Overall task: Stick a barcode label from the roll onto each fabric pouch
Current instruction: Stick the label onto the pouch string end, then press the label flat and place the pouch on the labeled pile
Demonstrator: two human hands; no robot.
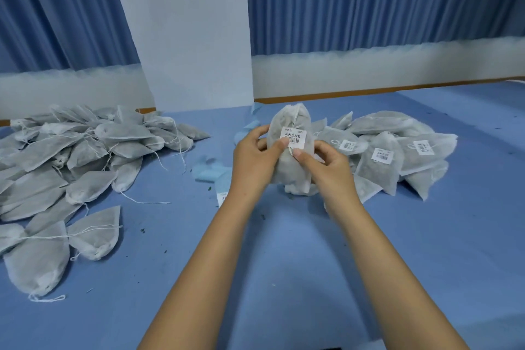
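Note:
A grey-white fabric pouch [289, 122] stands upright above the middle of the blue table, held between both hands. A white barcode label [293, 137] sits on its front face. My left hand [252, 159] grips the pouch's left side, thumb at the label's lower left edge. My right hand [326, 167] grips the right side, thumb just under the label. A strip of labels on blue backing [221, 193] lies on the table beneath my left wrist, partly hidden.
A large heap of unlabelled pouches [71, 156] with loose strings covers the left of the table. A pile of labelled pouches [397, 150] lies at the right. Scraps of blue backing paper [207, 170] lie in the middle. A white pillar [193, 37] stands behind.

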